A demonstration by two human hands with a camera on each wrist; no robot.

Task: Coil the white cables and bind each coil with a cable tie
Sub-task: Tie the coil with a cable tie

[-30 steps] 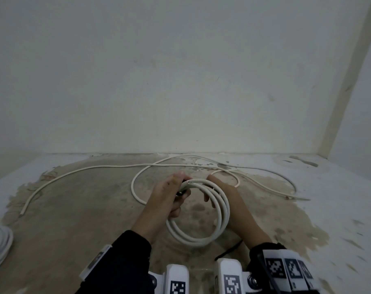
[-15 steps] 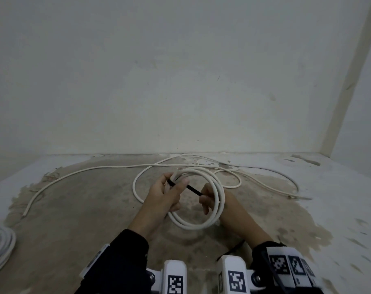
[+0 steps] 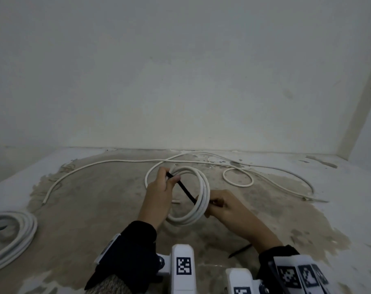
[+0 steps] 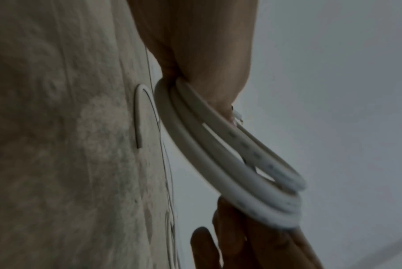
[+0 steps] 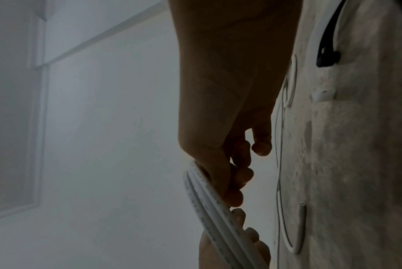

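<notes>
Two hands have drawn apart since half a second ago, stretching a thin black cable tie [image 3: 185,190] across the smooth round white coil [image 3: 202,200]. Left hand [image 3: 159,195] pinches its upper end; right hand [image 3: 223,209] grips coil and tie (held above the stained, mottled floor [image 3: 85,209]).

Right hand [image 5: 227,102] with curled fingers [image 5: 241,174] around white cable coil [image 5: 209,205], floor [image 5: 356,163] beside.

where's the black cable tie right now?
Head view, centre: the black cable tie runs diagonally across the opening of the white coil, its upper end pinched in the left hand, its lower end at the right hand holding the coil's right side.
</notes>
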